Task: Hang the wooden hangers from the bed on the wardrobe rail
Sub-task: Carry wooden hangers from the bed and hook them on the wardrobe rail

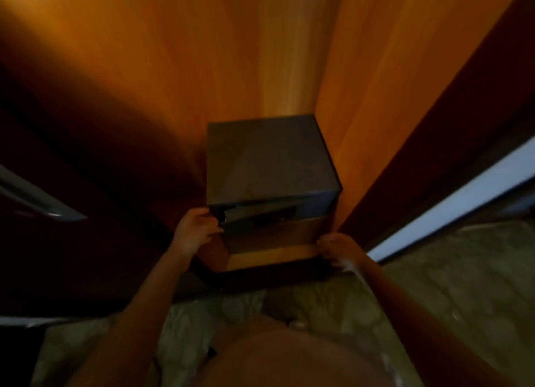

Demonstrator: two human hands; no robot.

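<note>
Inside the orange wooden wardrobe (362, 97), the left hand (194, 232) curls around the dark grey metal safe box's (269, 161) front corner, the right hand (337, 249) rests, fingers bent, on the shelf edge (269, 255), seemingly steadying; neither hangers nor rail are visible.

Both arms reach forward, left hand (194, 231) and right hand (337, 249) curled

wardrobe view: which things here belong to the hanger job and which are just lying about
Belongs to the job:
wardrobe interior
left hand
right hand
No hangers or rail in view.

Just there:
dark box, left hand at its front corner
wardrobe door handle
patterned floor
</note>
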